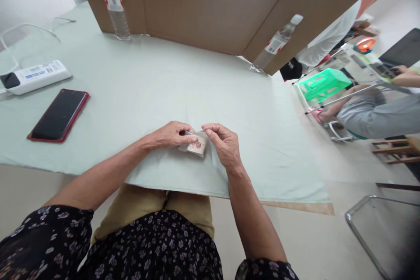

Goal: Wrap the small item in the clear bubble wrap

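There were two clear water bottles, one [113,2] standing at the far left of the table and the other [275,43] at the far right, both against a big cardboard box [210,4]. One phone [59,115] with a red rim lay face up on the pale green cloth [147,78], and one flat white device [34,76] lay just beyond it. One green stool [323,83] stood off to the right.

There was one small packet [197,145]. It was flat, pale and squarish, with a red mark printed on it, and it lay low over the cloth near the table's front edge, between the two hands.

The left hand [170,135] was curled nearly closed, its fingertips pressed on the packet's left side. The right hand [223,142] was bent in too, thumb and forefinger pinching the packet's upper right edge. The hands were close together, both gripping it.
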Tool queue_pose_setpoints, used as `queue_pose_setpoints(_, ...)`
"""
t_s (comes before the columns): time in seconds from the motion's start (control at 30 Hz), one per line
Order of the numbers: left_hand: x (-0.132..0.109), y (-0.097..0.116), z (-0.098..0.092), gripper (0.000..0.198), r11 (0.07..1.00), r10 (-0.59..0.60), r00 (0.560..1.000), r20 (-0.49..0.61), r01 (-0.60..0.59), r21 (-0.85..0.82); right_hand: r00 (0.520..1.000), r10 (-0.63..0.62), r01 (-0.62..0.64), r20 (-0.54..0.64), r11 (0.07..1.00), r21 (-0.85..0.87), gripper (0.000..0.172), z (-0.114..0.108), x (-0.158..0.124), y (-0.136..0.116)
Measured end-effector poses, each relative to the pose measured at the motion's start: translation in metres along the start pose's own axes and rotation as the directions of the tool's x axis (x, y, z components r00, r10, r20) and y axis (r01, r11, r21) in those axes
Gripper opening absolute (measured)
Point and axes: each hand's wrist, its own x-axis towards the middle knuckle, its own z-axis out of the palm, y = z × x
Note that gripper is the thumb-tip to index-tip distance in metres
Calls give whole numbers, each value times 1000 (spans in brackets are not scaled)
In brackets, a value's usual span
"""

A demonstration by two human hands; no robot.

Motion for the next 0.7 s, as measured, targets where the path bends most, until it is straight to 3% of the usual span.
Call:
queue_pose_setpoints(0.17,0,0,0,43,1000,-6,1000,-2,7,7,999,-46,46,-12,999,-22,11,0,1,-1)
queue_pose_setpoints(0.4,2,-3,2,39,1000,24,999,-46,-25,-12,976,-217,211,-32,967,-146,9,4,-8,-9)
queue_pose_setpoints(0.7,2,-4,3,39,998,52,996,-67,-54,-22,949,-309,273,-70,910,-310,10,10,-30,1)
